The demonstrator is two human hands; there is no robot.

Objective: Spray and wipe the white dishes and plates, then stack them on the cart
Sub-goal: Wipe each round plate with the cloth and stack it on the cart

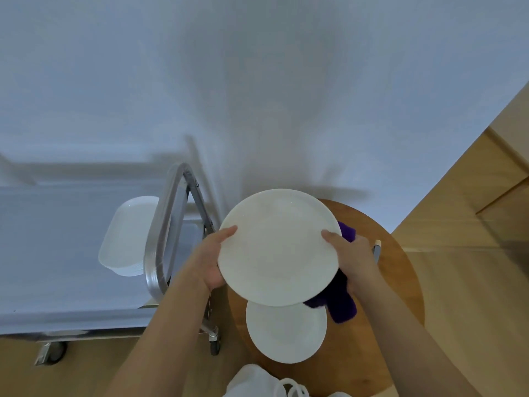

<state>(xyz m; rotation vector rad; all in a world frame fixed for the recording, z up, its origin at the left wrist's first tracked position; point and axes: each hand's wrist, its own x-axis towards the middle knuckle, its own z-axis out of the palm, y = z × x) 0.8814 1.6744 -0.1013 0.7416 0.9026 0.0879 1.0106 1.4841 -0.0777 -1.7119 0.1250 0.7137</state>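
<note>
Both hands hold the plate (279,247) by its opposite rims, level above the round surface (400,296): left hand (210,260) grasping the rim nearer the cart (164,233), right hand (353,257) grasping the far rim. The dish stack (126,237) on the cart lies to the plate's left, so the left hand is nearer.

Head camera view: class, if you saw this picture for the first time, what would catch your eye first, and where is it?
First, the large white plate in the middle, held up at its edges by the left hand and the right hand above a round wooden table. Below it a smaller white plate lies on the table, with a purple cloth beside it. To the left, a stack of white dishes sits on the metal cart.
</note>
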